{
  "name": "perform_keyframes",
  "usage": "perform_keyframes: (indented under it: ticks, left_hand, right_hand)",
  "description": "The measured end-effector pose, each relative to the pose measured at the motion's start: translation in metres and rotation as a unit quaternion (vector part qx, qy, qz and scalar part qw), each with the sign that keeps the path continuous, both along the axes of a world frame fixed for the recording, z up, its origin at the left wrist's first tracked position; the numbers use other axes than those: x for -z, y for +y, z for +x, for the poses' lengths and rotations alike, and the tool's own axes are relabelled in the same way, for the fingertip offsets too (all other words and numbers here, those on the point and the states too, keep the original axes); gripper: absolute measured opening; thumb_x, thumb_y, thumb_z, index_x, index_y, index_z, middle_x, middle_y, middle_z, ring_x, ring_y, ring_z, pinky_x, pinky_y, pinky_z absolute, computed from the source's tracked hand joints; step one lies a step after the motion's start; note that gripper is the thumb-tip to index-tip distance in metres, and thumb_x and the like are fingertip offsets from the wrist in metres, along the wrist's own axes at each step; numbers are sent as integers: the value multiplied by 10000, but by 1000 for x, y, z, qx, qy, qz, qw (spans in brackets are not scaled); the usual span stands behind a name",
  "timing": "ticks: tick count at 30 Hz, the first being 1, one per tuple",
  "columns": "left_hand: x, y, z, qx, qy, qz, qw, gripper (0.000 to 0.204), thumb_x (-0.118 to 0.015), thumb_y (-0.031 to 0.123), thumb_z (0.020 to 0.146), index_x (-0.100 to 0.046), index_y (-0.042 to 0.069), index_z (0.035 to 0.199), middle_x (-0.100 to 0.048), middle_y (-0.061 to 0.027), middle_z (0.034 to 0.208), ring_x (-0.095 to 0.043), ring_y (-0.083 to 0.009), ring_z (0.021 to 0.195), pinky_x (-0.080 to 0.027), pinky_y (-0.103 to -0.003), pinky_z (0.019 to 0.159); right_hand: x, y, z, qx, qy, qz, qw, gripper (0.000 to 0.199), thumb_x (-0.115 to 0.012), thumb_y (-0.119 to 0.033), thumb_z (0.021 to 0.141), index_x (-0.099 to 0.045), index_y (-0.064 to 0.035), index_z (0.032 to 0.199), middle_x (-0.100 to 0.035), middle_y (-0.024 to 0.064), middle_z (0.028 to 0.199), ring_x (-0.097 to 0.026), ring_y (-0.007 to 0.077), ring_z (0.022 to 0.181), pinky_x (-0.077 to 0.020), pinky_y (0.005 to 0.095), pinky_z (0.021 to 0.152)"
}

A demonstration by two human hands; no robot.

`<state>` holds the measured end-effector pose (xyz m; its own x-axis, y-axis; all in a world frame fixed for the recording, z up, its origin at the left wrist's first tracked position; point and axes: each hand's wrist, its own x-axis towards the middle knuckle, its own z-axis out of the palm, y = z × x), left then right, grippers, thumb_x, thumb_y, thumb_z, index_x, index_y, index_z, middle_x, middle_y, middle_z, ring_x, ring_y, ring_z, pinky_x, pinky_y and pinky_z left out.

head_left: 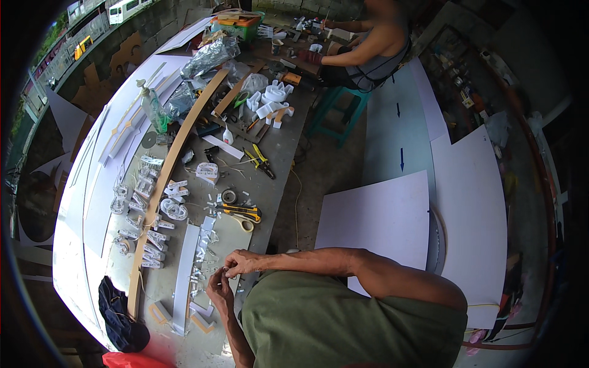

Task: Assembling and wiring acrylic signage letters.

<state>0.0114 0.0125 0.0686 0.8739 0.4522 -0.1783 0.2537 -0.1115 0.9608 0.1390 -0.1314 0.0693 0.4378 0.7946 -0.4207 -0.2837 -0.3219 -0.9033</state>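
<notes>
My left hand (219,289) and my right hand (241,262) meet at the near edge of a grey workbench (279,150). Both pinch a small white piece (226,271) between their fingertips; it is too small to tell its shape. Just left of my hands lie several small white cut-out letter pieces (199,257) and a long white strip (184,276). A yellow and black utility knife (240,212) lies a little farther up the bench, next to a small roll of tape (229,196).
A long curved wooden strip (169,165) runs up the bench. More white letters (144,202), yellow-handled pliers (262,161), a green bottle (153,110) and foil bags (208,56) lie about. Another person (368,43) sits at the far end. White boards (380,218) lean at right. Dark cloth (119,319) lies near left.
</notes>
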Motion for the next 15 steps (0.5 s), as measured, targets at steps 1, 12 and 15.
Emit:
perform_keyframes:
  ticks: [1,12,15]
  left_hand:
    - [-7,2,2,-4,-1,4,1000,192,-606,52,979,-721,-26,1112,-743,-121,938,-696,-158,856,-533,-303,761]
    - [-38,16,0,107,54,118,986,176,-720,151,911,-769,6,998,-710,-131,846,-658,-210,749,-510,-339,722]
    - [-39,26,2,167,57,178,968,164,-730,187,886,-783,49,957,-687,-125,799,-626,-261,724,-490,-376,709]
  right_hand:
    - [-2,3,0,4,-11,10,1000,270,-747,-200,867,-677,21,1004,-725,67,844,-662,121,766,-514,283,671]
    - [-21,-15,5,-36,-348,-89,933,188,-675,-294,864,-736,-137,950,-729,16,891,-628,163,905,-356,415,952]
    - [-10,-20,3,-97,-389,-48,915,144,-675,-308,880,-740,-183,909,-698,-61,908,-540,164,1003,-284,444,965]
